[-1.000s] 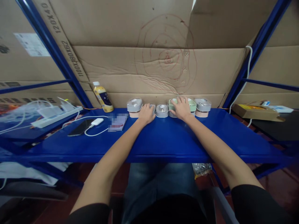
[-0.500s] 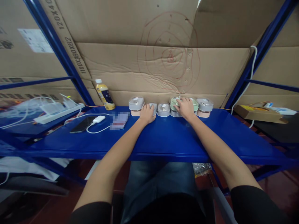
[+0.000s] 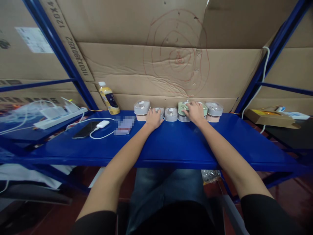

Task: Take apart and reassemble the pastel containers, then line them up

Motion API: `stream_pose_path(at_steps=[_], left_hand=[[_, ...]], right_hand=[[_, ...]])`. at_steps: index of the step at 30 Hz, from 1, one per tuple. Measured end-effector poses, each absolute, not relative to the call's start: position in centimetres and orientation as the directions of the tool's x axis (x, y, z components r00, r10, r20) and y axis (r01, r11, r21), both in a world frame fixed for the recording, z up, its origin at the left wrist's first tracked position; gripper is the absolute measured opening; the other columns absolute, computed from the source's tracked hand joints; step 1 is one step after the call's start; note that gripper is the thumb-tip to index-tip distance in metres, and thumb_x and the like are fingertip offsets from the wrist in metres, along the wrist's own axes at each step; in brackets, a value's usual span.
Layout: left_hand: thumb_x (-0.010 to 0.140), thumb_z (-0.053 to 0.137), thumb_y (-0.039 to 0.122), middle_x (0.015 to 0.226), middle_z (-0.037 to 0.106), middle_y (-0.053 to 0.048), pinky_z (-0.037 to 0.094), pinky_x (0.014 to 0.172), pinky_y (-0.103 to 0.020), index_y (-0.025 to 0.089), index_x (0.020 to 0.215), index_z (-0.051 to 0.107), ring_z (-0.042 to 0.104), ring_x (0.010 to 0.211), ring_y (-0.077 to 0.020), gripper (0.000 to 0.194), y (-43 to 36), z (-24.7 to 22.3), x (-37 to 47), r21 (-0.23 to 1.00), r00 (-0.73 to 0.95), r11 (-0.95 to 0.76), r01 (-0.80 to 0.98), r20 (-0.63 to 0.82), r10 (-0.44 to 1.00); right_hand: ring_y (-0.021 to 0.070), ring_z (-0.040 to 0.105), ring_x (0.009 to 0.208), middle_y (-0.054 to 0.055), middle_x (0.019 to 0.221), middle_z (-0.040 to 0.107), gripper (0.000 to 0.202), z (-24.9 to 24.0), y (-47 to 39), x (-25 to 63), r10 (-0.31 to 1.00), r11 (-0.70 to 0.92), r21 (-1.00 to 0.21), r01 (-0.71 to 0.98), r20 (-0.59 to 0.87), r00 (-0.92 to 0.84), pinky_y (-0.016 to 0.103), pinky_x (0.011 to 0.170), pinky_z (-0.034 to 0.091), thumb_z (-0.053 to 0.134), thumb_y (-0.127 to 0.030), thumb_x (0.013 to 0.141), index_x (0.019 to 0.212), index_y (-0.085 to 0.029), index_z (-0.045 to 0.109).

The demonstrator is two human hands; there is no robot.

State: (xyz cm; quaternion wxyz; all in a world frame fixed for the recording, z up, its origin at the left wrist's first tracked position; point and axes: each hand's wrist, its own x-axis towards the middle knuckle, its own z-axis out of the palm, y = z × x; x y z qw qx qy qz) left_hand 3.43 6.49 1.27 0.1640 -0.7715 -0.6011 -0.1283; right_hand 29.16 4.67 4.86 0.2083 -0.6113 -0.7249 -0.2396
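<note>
My left hand (image 3: 154, 119) is curled over a small grey container (image 3: 160, 112) with a clear lid, its thumb down at the front. Most of that container is hidden under the fingers. On a green container (image 3: 181, 107) rests my right hand (image 3: 196, 112), thumb at the front side and fingers across the top towards the back. The green container sits on top of a grey container (image 3: 184, 118). Between my hands stands another small grey container (image 3: 170, 114).
Stacked grey and pink containers stand at the row's left end (image 3: 141, 111) and right end (image 3: 214, 112). Left on the blue shelf (image 3: 168, 147) are a yellow drink bottle (image 3: 109, 99), a phone (image 3: 85, 130), a white charger (image 3: 102, 124) and a blurred flat item (image 3: 124, 125). Cardboard (image 3: 122, 62) lines the back.
Both hands keep their places on the containers. The whole view has shifted very slightly; nothing else has visibly moved.
</note>
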Motion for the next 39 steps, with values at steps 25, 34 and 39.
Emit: stream_pose_path(at_steps=[25,34,39], left_hand=[[0.077,0.086,0.040,0.161,0.043,-0.014,0.039,0.127,-0.054,0.027,0.153,0.040,0.042,0.153,-0.0350,0.090,-6.7,1.0,-4.4,0.402,0.648,-0.754,0.520,0.389,0.655],[0.073,0.091,0.048,0.156,0.054,-0.022,0.045,0.120,-0.056,0.019,0.163,0.028,0.056,0.143,-0.0386,0.114,-5.5,-0.2,-2.1,0.617,0.565,-0.605,0.503,0.296,0.770],[0.079,0.084,0.039,0.150,0.058,-0.015,0.047,0.118,-0.053,0.026,0.158,0.047,0.060,0.138,-0.0346,0.088,-5.6,0.6,-2.4,0.539,0.653,-0.695,0.476,0.312,0.690]], right_hand=[[0.0412,0.035,0.158,0.017,0.168,0.043,0.125,2.5,-3.0,22.6,0.598,0.801,-0.271,0.533,0.361,-0.715,0.058,0.126,0.036,0.090,-0.073,0.062,0.165,-0.025,0.039],[0.0376,0.062,0.133,0.016,0.147,0.064,0.098,3.5,-4.1,24.6,0.671,0.739,-0.414,0.532,0.377,-0.638,0.054,0.112,0.051,0.088,-0.068,0.070,0.151,-0.022,0.056],[0.0321,0.071,0.114,0.012,0.129,0.073,0.068,4.4,-1.7,29.3,0.802,0.597,-0.554,0.581,0.430,-0.414,0.050,0.099,0.058,0.067,-0.066,0.092,0.143,-0.022,0.060]])
